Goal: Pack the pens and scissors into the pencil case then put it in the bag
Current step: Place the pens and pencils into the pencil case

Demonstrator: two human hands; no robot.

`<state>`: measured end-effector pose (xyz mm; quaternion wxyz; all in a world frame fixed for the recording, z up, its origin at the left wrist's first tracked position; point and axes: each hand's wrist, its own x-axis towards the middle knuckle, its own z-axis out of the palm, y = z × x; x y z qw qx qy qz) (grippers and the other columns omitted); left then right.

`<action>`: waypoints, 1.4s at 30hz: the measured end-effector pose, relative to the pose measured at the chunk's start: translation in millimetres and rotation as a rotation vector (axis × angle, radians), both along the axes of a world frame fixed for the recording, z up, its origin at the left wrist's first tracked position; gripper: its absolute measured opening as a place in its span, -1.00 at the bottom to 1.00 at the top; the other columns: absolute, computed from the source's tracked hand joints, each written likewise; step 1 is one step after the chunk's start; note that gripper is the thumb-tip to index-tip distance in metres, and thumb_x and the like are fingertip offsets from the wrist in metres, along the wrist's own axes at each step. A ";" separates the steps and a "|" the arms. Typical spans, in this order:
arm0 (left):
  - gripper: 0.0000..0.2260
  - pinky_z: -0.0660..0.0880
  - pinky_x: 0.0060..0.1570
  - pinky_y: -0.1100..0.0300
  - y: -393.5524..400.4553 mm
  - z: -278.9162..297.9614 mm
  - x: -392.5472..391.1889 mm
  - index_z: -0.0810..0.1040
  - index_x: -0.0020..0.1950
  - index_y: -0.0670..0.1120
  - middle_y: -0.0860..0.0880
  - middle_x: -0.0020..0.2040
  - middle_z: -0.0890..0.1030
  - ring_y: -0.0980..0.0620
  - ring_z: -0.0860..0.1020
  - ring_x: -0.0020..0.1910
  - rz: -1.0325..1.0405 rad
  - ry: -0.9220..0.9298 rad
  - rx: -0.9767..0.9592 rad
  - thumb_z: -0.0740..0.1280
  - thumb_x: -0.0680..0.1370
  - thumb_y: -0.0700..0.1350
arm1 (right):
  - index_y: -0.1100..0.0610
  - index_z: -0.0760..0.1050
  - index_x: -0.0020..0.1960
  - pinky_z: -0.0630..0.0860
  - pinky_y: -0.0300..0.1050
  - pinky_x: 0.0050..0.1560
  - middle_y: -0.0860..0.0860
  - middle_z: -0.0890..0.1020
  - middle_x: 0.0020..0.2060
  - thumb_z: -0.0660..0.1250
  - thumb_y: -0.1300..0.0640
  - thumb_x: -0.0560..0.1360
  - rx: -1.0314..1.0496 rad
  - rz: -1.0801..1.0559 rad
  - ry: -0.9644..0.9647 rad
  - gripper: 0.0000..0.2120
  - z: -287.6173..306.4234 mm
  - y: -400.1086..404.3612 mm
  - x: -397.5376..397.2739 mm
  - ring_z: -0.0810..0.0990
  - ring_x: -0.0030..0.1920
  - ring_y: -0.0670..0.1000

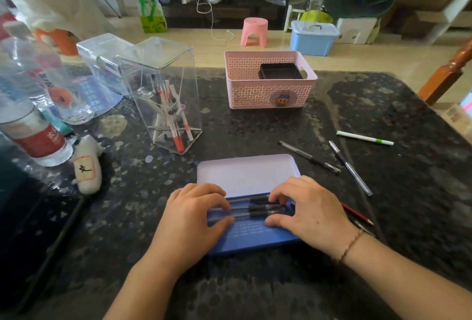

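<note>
Both hands (194, 213) on pens (255, 208); plush tag (84, 168) reads 文.

Far centre of dark speckled stone tabletop (255, 131): pink perforated plastic basket (268, 90) w/ a black square tray (279, 71) inside. Left of it, tall clear acrylic box (163, 90), w/ a second clear lidded container (102, 56) behind. Far left: clear plastic water bottle w/ red label (35, 136), small white plush charm (86, 164) just beside it. On floor beyond: pink plastic stool (254, 31), blue storage bin w/ pale lid (313, 39).
</note>
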<state>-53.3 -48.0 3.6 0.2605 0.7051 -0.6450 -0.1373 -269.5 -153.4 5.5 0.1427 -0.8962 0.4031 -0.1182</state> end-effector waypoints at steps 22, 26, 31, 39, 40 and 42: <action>-0.85 0.24 0.35 0.04 -0.2 2.5 -2.6 0.48 -0.21 0.26 0.33 0.13 0.45 0.24 0.34 0.19 0.021 0.019 0.111 0.43 0.36 0.20 | -0.08 0.47 -0.04 0.24 -0.18 -0.19 -0.21 0.47 -0.26 0.25 -0.12 0.51 -0.052 0.007 0.177 -0.87 19.9 -0.5 -0.4 0.34 -0.10 -0.13; -0.86 0.19 0.36 0.07 0.4 2.3 -2.4 0.48 -0.18 0.26 0.33 0.15 0.43 0.25 0.32 0.21 0.017 0.004 0.129 0.39 0.37 0.24 | -0.16 0.48 0.02 0.26 -0.30 -0.26 -0.28 0.39 -0.32 0.28 -0.07 0.52 0.012 -0.005 0.164 -0.91 18.5 3.7 -1.9 0.34 -0.13 -0.18; -0.92 0.27 0.33 0.05 -2.1 0.1 -2.7 0.57 -0.09 0.22 0.29 0.09 0.50 0.24 0.40 0.15 0.007 0.011 0.040 0.33 0.48 0.16 | -0.14 0.44 -0.06 0.40 -0.24 -0.16 -0.25 0.46 -0.15 0.28 -0.03 0.52 0.006 -0.022 0.141 -0.97 18.3 5.7 -4.1 0.37 -0.07 -0.18; -0.87 0.47 0.09 -0.03 -9.4 -4.1 -1.2 0.60 -0.12 0.17 0.24 -0.10 0.59 0.17 0.52 -0.08 0.110 -0.014 -0.006 0.48 0.38 0.03 | -0.11 0.45 -0.17 0.50 -0.14 -0.14 -0.12 0.58 -0.30 0.37 0.13 0.47 0.129 -0.142 -0.017 -0.84 33.9 -14.4 -33.3 0.54 -0.24 -0.11; -0.89 0.47 0.08 -0.03 -9.4 -4.1 -2.4 0.60 -0.15 0.16 0.23 -0.12 0.59 0.16 0.52 -0.10 0.114 -0.020 -0.004 0.49 0.37 0.03 | -0.10 0.48 -0.18 0.49 -0.22 -0.15 -0.14 0.60 -0.29 0.39 0.18 0.45 0.156 -0.159 -0.082 -0.81 36.4 -17.2 -37.1 0.56 -0.23 -0.11; -0.89 0.47 0.08 -0.03 -9.3 -3.1 -4.6 0.59 -0.18 0.16 0.23 -0.15 0.58 0.17 0.51 -0.12 0.141 -0.003 0.002 0.49 0.37 0.03 | -0.11 0.53 -0.16 0.46 -0.35 -0.16 -0.23 0.62 -0.20 0.39 0.21 0.46 0.184 -0.180 -0.221 -0.80 43.2 -17.8 -40.6 0.58 -0.17 -0.15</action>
